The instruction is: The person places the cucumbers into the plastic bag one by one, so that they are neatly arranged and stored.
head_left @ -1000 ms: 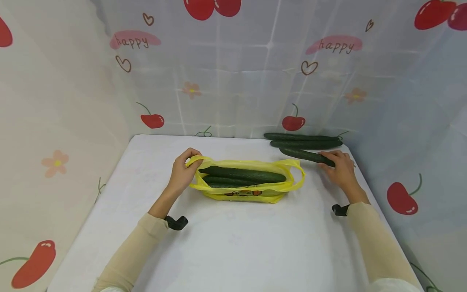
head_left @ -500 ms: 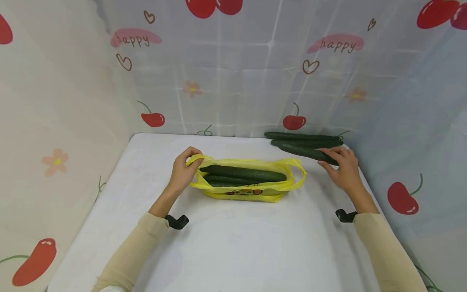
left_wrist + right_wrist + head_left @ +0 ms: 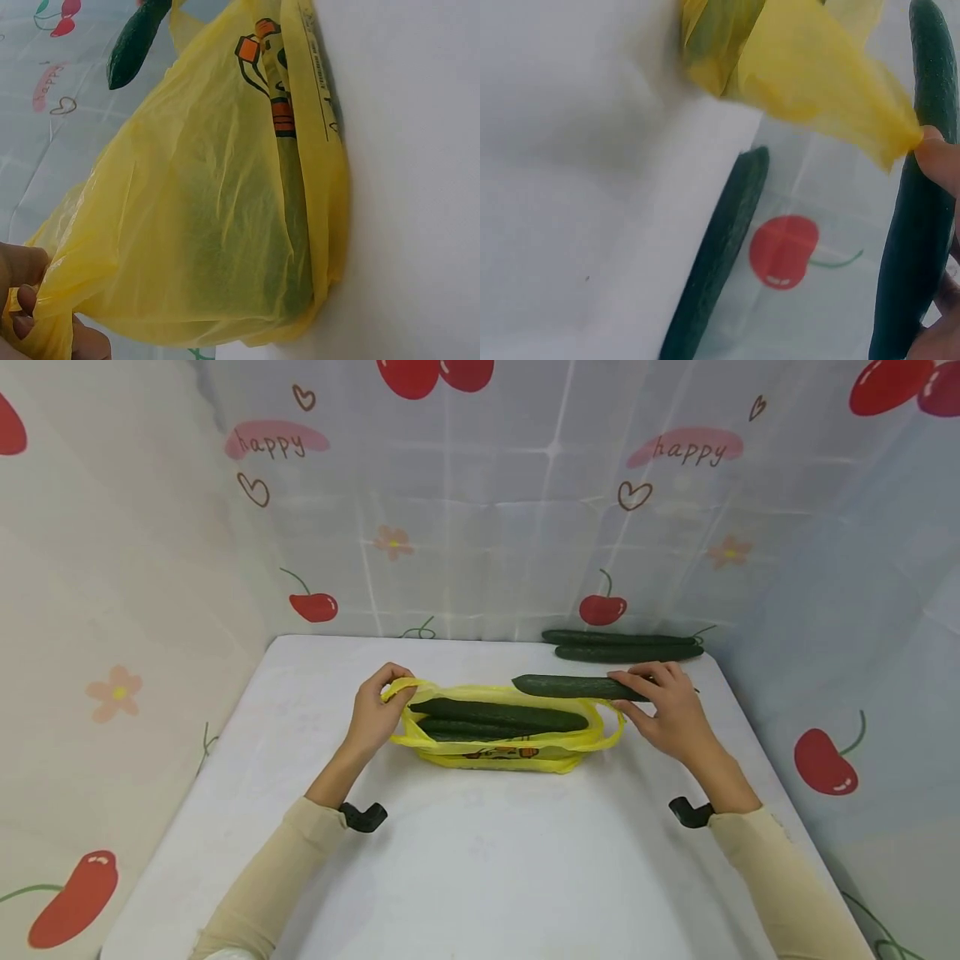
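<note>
A yellow plastic bag (image 3: 495, 760) lies on the table with its mouth open upward and several cucumbers (image 3: 510, 717) inside. My left hand (image 3: 381, 703) pinches the bag's left handle; the left wrist view has the fingers (image 3: 26, 262) bunched in the thin plastic. My right hand (image 3: 663, 706) grips a cucumber (image 3: 562, 686) by its right end, above the back right edge of the bag. In the right wrist view, the thumb (image 3: 939, 159) presses on this cucumber, right at the tip of the bag's right handle (image 3: 885, 142).
Two more cucumbers (image 3: 626, 653) lie side by side at the back right of the white table (image 3: 480, 860). Behind the table hangs a printed curtain (image 3: 480, 527), with similar curtains along the left and right sides.
My right hand has lifted the cucumber away from the other two and carried it left to the bag's right end. My left hand stays at the left handle.
</note>
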Demonstrator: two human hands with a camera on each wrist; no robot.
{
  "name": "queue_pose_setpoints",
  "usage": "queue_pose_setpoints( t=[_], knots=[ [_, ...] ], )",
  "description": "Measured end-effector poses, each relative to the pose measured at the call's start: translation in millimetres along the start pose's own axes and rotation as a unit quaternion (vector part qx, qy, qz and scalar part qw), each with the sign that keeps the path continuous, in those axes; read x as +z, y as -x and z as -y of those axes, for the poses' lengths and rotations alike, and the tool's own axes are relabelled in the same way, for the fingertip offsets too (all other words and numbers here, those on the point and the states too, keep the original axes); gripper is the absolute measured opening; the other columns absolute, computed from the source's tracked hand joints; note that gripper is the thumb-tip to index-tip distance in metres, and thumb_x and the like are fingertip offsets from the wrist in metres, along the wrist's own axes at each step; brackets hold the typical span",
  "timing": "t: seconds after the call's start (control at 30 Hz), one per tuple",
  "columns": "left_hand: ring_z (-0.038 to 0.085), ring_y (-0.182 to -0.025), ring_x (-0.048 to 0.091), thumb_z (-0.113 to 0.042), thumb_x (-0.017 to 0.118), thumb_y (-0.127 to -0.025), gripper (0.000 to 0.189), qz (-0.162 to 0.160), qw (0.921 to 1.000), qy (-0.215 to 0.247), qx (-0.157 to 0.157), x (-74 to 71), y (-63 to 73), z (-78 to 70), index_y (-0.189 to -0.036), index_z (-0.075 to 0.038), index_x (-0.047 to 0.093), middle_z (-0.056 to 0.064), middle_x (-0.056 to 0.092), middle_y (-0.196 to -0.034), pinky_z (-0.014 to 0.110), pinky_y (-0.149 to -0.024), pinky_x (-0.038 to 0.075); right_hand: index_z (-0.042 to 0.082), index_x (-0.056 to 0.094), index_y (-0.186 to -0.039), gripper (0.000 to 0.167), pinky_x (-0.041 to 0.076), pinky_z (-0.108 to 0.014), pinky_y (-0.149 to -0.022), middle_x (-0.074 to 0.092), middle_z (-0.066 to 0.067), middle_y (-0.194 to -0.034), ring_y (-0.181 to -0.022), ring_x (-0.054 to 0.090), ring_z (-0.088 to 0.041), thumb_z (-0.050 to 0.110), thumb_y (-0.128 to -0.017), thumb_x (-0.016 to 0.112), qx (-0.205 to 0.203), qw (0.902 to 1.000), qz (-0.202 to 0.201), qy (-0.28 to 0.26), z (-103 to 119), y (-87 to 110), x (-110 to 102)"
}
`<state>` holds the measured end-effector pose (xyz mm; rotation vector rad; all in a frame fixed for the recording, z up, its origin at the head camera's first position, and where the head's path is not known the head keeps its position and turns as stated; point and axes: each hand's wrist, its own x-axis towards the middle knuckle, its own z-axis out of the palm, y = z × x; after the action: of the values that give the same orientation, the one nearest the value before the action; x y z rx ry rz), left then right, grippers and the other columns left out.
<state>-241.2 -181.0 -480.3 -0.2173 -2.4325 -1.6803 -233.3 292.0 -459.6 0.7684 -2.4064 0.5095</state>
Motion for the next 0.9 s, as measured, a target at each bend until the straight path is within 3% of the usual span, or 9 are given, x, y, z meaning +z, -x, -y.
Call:
queue_pose_setpoints(
  t=[0.27,0.5,0.7,0.9],
  knots=[
    [0.021,-0.108,0.058,-0.018,0.065,-0.108,0.008,-0.002,1.0000,-0.004,-0.002,1.9,-0.2,0.5,-0.114,-0.012,0.066,0.008,0.066,-0.119,0.015,-0.085,0.052,0.016,0.076,-0.132,0.051,0.048,-0.059,-0.093,0.070,-0.016,-0.116,-0.108,0.058,-0.039,0.018,-0.084,0.092,-0.051,0.9983,0.016,0.023,35,-11.3,9],
    [0.020,-0.106,0.059,-0.017,0.066,-0.107,0.008,-0.004,1.0000,-0.006,-0.003,3.5,-1.1,-0.2,-0.113,-0.011,0.067,0.008,0.066,-0.118,0.014,-0.083,0.052,0.021,0.076,-0.132,0.048,0.055,-0.049,-0.089,0.072,-0.009,-0.116,-0.104,0.062,-0.030,0.032,-0.088,0.090,-0.065,0.9948,0.070,0.036,71,-25.0,28],
    [0.021,-0.104,0.059,-0.016,0.068,-0.106,0.007,-0.004,1.0000,0.004,-0.001,4.1,-1.6,-0.9,-0.111,-0.012,0.068,0.009,0.066,-0.116,0.013,-0.082,0.052,0.018,0.076,-0.132,0.044,0.058,-0.044,-0.086,0.073,-0.006,-0.118,-0.103,0.063,-0.026,0.036,-0.093,0.084,-0.038,0.9911,0.127,0.005,97,-33.1,57],
    [0.022,-0.102,0.059,-0.016,0.068,-0.106,0.006,-0.005,0.9999,0.009,-0.002,3.1,-1.7,-1.3,-0.110,-0.012,0.068,0.008,0.065,-0.114,0.014,-0.080,0.053,0.017,0.073,-0.136,0.044,0.060,-0.045,-0.092,0.075,-0.006,-0.124,-0.110,0.067,-0.026,0.042,-0.100,0.076,0.003,0.9843,0.175,-0.026,112,-41.4,83]
  ],
)
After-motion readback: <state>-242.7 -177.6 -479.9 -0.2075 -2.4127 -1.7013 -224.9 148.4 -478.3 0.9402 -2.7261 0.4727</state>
